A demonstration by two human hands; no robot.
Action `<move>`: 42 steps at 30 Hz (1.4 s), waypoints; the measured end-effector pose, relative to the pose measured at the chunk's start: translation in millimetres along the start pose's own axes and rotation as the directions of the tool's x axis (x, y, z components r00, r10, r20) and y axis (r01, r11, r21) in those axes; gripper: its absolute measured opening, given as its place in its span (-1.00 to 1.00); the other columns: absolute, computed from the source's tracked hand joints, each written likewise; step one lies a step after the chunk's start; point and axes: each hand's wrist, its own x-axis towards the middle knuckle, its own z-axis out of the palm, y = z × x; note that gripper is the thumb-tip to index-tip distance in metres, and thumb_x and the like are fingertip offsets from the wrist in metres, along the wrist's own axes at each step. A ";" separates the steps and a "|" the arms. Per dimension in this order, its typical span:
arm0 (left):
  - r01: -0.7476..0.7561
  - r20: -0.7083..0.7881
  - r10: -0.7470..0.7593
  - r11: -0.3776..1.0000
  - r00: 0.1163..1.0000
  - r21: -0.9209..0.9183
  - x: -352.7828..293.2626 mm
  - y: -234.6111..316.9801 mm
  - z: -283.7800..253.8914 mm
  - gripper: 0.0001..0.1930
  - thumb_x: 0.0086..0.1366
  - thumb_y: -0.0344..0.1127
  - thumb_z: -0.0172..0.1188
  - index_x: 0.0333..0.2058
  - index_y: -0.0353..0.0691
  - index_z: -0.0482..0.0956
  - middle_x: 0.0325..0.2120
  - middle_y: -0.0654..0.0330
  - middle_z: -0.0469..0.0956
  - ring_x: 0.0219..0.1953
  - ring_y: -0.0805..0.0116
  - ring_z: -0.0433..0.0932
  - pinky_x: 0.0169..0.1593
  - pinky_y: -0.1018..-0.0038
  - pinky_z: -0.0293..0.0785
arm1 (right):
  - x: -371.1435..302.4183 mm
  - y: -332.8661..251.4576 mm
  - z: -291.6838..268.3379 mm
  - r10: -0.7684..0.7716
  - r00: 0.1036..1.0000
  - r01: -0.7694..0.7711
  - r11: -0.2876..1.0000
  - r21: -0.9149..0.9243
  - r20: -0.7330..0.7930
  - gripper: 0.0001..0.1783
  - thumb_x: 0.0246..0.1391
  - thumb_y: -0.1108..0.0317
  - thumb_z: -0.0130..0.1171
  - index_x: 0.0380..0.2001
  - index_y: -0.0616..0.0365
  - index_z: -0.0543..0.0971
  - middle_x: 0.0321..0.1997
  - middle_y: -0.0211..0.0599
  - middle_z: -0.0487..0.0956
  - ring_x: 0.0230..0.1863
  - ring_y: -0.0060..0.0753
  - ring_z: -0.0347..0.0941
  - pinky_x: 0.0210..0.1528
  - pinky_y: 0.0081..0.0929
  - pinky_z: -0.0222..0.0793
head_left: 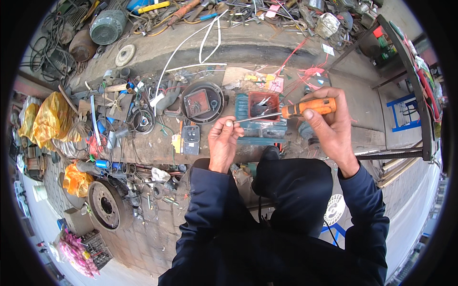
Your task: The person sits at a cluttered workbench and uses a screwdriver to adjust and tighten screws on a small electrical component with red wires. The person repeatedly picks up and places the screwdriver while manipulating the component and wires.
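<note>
An orange-handled screwdriver lies nearly level, its metal shaft reaching left. My right hand is closed around the handle, thumb along its side. At the tip of the shaft, my left hand is pinched shut; anything small between thumb and fingers is too hidden to name. Below the shaft stands a teal toolbox bearing a red tray of small dark and metal pieces. Left of it, a round black pan holds a square tray with small parts. A small grey plastic box sits beside my left hand.
Cables, a small fan blade and loose parts crowd the bench's left side. A grey glove lies by the pan. Motors and tools fill the back. A metal frame stands at right, and a wheel drum rests on the lower left floor.
</note>
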 end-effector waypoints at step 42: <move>-0.208 0.315 -0.457 0.271 0.832 0.940 155.3 -22.0 71.2 -0.83 0.20 -0.33 0.50 -0.30 -0.28 0.77 -0.48 0.14 0.71 -0.44 0.44 0.63 -0.26 0.41 0.56 | 34.7 33.9 -58.6 -0.052 0.997 0.069 0.949 -0.308 0.063 -0.53 0.23 0.55 0.32 0.12 0.27 0.35 0.01 -0.11 0.60 -0.01 -0.34 0.61 0.09 -0.37 0.52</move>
